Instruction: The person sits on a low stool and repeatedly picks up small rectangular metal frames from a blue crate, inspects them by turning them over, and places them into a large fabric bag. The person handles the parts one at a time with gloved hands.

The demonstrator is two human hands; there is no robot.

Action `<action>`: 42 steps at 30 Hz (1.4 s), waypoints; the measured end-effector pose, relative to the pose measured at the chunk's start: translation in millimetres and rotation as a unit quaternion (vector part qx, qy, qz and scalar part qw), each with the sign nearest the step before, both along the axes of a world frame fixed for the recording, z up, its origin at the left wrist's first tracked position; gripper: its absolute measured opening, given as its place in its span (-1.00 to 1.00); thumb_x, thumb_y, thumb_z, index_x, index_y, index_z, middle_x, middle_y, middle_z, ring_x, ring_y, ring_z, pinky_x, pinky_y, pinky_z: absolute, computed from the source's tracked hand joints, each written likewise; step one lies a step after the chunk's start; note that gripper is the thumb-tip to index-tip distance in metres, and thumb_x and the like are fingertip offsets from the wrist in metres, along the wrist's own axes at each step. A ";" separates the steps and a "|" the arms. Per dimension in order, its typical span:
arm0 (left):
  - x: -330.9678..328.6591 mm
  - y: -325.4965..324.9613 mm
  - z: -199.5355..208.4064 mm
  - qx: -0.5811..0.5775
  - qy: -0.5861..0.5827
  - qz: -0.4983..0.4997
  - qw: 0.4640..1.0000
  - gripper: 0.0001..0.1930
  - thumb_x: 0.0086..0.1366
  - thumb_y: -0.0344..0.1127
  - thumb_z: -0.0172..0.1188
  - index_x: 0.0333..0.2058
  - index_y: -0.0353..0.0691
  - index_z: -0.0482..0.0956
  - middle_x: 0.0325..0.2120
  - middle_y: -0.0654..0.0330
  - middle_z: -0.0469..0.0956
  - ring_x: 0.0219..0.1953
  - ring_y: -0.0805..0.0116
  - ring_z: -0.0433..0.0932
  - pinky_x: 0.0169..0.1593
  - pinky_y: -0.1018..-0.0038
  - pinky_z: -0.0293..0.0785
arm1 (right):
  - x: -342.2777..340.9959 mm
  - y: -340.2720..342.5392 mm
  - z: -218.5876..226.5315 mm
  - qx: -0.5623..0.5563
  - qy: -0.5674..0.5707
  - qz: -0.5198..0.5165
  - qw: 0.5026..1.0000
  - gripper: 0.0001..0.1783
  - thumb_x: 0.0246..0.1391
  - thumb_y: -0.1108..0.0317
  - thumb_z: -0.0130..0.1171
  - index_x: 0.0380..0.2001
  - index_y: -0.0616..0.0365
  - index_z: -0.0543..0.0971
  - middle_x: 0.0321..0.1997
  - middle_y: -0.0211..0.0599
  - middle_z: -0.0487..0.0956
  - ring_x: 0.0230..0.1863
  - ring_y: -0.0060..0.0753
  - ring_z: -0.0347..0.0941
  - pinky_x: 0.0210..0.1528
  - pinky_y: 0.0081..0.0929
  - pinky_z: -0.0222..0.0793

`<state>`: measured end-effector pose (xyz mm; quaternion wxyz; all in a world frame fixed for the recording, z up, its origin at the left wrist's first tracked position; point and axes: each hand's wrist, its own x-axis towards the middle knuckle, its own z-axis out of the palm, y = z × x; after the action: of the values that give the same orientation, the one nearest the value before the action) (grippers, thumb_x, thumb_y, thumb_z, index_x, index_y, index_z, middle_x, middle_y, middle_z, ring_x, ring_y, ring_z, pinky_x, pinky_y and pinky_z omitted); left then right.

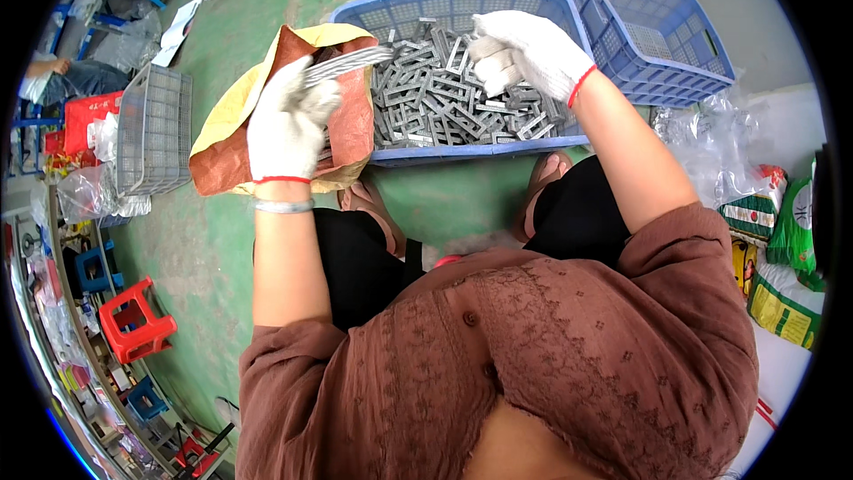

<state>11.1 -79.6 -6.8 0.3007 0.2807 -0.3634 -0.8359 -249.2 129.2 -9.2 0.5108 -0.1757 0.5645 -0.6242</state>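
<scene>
My left hand (289, 124), in a white knit glove with a red cuff, is closed round a small stack of grey metal frames (348, 62), blurred by motion. It is over the mouth of a yellow woven sack (233, 116) with a reddish-brown inside. My right hand (526, 46), gloved the same way, hangs above a blue plastic basket (480, 153). Its fingers are curled together, and what they hold, if anything, is hidden. Below it lies a heap of loose grey rectangular metal frames (444, 93) in the basket. The sack leans against the basket's left end.
A second blue crate (662, 44) stands beyond the basket's right end. At left are a grey crate (153, 132), a red stool (136, 320) and crowded shelves. Plastic bags (715, 138) and filled sacks (795, 222) lie at right. Another person's hand (59, 65) shows at far left.
</scene>
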 end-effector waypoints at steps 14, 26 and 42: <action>8.0 -12.1 7.7 -0.041 -0.026 0.055 0.997 -0.70 0.34 -0.36 0.19 -0.01 -0.38 0.50 -0.17 0.03 0.54 -0.11 0.08 0.59 0.04 0.14 0.58 | -80.4 -75.9 -174.0 0.355 0.409 0.171 0.823 -0.33 -0.05 0.17 0.39 0.09 0.37 0.51 -0.16 0.00 0.66 -0.18 -0.20 0.60 -0.14 -0.22 0.52; -15.3 15.1 41.0 -0.022 -0.166 0.026 0.986 -0.49 0.41 -0.28 0.11 0.24 -0.42 0.28 0.07 -0.10 0.48 0.04 0.03 0.57 0.14 0.15 0.51 | -64.6 -175.8 -263.1 0.419 0.396 0.081 0.813 0.00 -0.21 0.02 0.47 0.29 0.12 0.27 0.26 0.01 0.48 0.25 -0.02 0.45 0.26 -0.20 0.37; -29.3 6.5 18.5 -0.016 -0.243 0.000 0.970 -0.52 0.42 -0.28 0.10 0.23 -0.39 0.33 0.05 -0.10 0.50 0.03 0.03 0.57 0.16 0.11 0.50 | -53.5 -200.5 -256.2 0.478 0.435 0.024 0.762 -0.57 -0.01 0.13 0.25 -0.04 -0.04 0.60 0.01 -0.10 0.64 0.09 -0.04 0.57 0.09 -0.17 0.47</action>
<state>-18.2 -73.1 11.8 0.2075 0.4709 -0.4386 -0.7367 -302.7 -71.4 -265.4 0.2428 -0.1750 0.9470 -0.1169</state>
